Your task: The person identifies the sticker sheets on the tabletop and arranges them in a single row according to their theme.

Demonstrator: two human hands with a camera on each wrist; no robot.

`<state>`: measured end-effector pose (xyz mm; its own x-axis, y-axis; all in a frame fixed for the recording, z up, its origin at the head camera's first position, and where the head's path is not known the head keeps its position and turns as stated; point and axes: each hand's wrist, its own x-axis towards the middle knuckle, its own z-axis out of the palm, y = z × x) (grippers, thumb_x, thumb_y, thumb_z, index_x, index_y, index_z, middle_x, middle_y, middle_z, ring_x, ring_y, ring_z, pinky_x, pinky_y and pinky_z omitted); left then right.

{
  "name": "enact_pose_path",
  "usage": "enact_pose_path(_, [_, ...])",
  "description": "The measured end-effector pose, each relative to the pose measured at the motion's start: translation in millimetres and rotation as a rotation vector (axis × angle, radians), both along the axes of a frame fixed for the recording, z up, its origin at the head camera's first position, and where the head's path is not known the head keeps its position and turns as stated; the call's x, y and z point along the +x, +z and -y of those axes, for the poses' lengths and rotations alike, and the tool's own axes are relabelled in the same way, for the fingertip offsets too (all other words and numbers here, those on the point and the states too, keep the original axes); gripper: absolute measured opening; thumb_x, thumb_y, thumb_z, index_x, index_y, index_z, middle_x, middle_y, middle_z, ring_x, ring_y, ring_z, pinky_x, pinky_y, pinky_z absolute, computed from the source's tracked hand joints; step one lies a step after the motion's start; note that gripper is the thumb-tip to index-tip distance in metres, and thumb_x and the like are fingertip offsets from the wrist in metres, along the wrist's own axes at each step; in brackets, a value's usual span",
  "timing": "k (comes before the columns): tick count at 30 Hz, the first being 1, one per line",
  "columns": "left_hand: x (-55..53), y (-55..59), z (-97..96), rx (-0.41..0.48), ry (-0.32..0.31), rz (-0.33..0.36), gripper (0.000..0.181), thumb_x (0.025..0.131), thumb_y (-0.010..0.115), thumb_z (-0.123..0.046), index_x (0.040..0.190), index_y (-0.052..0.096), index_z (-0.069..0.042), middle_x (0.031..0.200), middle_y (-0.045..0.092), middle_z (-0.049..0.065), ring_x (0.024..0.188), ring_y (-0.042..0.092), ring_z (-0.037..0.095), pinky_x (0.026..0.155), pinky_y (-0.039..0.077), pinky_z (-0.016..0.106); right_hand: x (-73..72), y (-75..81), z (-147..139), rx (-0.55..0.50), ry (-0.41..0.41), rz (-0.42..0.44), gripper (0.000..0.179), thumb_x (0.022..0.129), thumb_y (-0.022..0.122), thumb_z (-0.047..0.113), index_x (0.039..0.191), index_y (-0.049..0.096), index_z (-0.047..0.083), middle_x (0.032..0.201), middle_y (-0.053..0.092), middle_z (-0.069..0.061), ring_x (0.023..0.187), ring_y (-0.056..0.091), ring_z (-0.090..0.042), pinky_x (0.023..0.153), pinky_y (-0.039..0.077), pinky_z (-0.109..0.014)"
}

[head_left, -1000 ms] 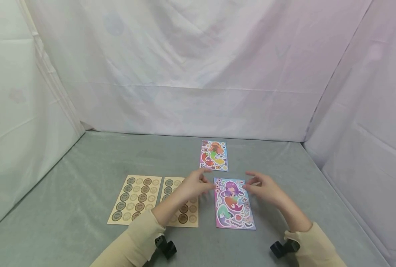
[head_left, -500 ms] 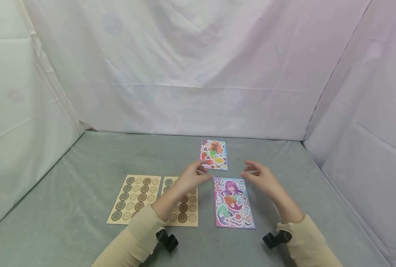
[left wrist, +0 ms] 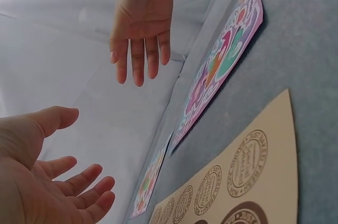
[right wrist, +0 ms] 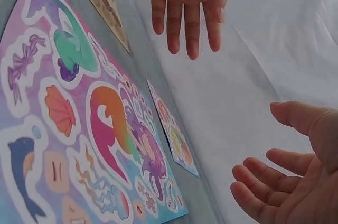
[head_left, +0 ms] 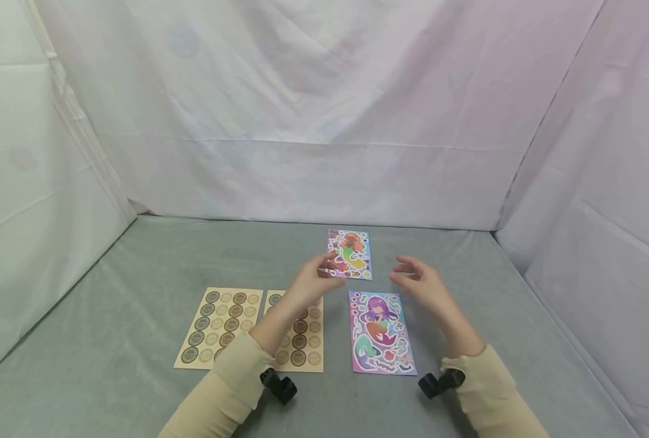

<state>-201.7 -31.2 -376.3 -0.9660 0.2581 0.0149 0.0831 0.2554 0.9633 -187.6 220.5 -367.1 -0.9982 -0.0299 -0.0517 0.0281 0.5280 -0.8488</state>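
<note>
A mermaid sticker sheet (head_left: 381, 334) with a purple-haired figure lies flat on the table, on the near right. Farther back lies a second mermaid sticker sheet (head_left: 351, 246) with a red, green and yellow design; the left fingertips overlap its left edge in the head view. My left hand (head_left: 310, 283) is held above the table with relaxed fingers and nothing in it. Opposite it, my right hand (head_left: 419, 283) hovers past the far right corner of the purple-haired sheet, fingers loosely bent and holding nothing. In the left wrist view the left palm (left wrist: 42, 182) faces inward, thumb apart from the fingers.
Two tan sheets of round stickers lie side by side at left: the outer tan sheet (head_left: 220, 328) and the inner tan sheet (head_left: 314, 359), partly covered by the left forearm. White curtains (head_left: 302, 152) enclose the grey table (head_left: 182, 249) at the back and sides.
Both hands have moved away from the near mermaid sheet, farther toward the back of the table, with the right hand also shifting slightly left. The sheets stay where they were.
</note>
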Motion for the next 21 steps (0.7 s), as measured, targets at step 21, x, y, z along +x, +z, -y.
enact_pose_path(21, [-17.0,-4.2,1.8,0.061,0.093,-0.006,0.069,0.082,0.076,-0.019,0.142,0.043,-0.006,0.13,0.052,0.017,0.119,0.048,0.038,0.092,0.047,0.046,-22.0,-5.6,14,-0.131,-0.007,-0.057,0.057,0.092,0.065,0.015,0.142,0.042,0.003,0.13,0.054,-0.021,0.114,0.055,-0.034,0.091,0.049,-0.043])
